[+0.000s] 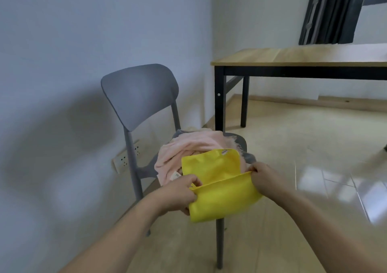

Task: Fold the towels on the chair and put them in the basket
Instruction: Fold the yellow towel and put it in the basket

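Both hands, left hand (178,193) and right hand (265,178), pinch yellow towel (219,189) over chair (140,96).

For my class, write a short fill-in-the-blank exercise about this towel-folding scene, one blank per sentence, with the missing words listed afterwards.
1. The left hand and the right hand both pinch a towel whose colour is ____.
2. A crumpled pink towel lies on the seat of the grey ____.
3. To the right of the chair stands a ____ with a wooden top and black legs.

Missing words: yellow; chair; table
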A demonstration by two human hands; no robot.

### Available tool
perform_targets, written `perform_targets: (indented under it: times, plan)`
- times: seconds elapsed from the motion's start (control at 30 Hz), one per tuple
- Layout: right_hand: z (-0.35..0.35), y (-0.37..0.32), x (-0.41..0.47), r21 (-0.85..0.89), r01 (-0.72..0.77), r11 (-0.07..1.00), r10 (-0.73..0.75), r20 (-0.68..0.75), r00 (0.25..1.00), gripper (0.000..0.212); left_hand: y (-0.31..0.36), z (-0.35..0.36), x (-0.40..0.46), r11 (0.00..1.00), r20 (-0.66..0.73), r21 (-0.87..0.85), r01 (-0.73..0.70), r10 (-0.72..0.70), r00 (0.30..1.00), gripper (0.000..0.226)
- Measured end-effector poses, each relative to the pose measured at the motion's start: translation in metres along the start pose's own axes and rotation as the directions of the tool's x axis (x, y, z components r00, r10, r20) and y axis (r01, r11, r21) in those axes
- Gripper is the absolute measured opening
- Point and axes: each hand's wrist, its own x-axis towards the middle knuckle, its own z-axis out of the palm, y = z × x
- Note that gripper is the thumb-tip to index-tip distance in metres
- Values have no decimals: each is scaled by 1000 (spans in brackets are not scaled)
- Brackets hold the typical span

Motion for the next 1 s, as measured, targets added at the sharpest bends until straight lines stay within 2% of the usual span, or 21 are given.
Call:
perform_targets:
  times: [0.2, 0.33, 0.4, 0.5, 0.6, 0.73, 0.83, 0.9, 1.0]
  plan:
    - [11, -19, 37, 61, 71, 996, -67, -65, 996, 31, -4, -21, 43, 981, -238, 187, -53, 97, 966, 23]
    - [19, -26, 57, 118, 95, 988, -73, -179, 981, 31, -9, -22, 68, 966, -454, 259, -24, 143, 880, 18]
    - [26, -28, 68, 104, 114, 988, -91, -199, 976, 30, -14, -21, 80, 942, -518, 333, 32, 155, 841, 24]
    - [35, -30, 79, 99, 106, 989, -90, -159, 983, 30, -18, -20, 91, 938, -547, 342, 61, 145, 825, 25]
    - [39, -29, 83, 106, 86, 991, -81, -51, 995, 32, -23, -17, 94, 953, -572, 304, -23, 201, 795, 22]
    - [37, -26, 83, 114, 62, 992, -67, 46, 997, 35, -23, -17, 89, 956, -466, 288, -54, 189, 865, 30]
    - [31, -29, 77, 142, 53, 989, -60, 44, 997, 27, -12, -18, 77, 960, -489, 268, -77, 204, 848, 25]
    - [26, -32, 69, 153, 52, 987, -58, 40, 997, 17, -4, -17, 63, 978, -512, 158, -136, 199, 836, 19]
    - [20, -32, 52, 182, 19, 983, -26, 35, 999, 17, 8, -12, 41, 974, -500, -68, -216, 155, 852, 18]
